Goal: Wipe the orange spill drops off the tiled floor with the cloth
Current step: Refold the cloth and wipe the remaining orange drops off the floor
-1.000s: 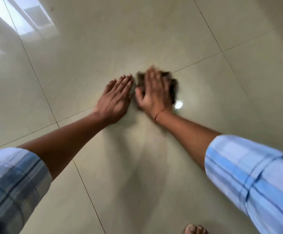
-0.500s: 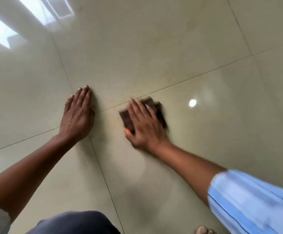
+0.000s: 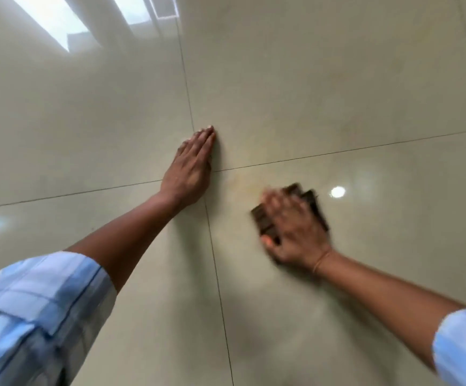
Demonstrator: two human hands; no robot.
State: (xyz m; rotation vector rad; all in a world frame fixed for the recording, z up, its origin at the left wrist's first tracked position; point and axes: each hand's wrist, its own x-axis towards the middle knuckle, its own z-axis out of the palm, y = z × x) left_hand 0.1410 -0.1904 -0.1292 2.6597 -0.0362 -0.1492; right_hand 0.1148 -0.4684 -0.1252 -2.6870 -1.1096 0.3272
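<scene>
Moved rightward, well apart from the flat, empty left hand [image 3: 190, 174], the right hand [image 3: 295, 232] presses flat on the cloth [image 3: 265, 218], probably a soft, light folded pad, on the floor [image 3: 337, 79] beside a faint orange smear [image 3: 243, 182], best driven under the palm.

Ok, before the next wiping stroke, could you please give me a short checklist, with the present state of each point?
1. Cloth under control: ok. The right hand lies flat on it, fingers spread, pressing it on the tiled floor.
2. Left hand out of the path: ok. It rests flat on the floor, apart from the cloth.
3. Spill gone: not ok. A faint orange smear shows between the hands, just below the tile joint.
4. Cloth over the smear: not ok. The cloth lies to the right of it.
5. Cloth clean enough: cannot tell. It is dark and blurred.
</scene>
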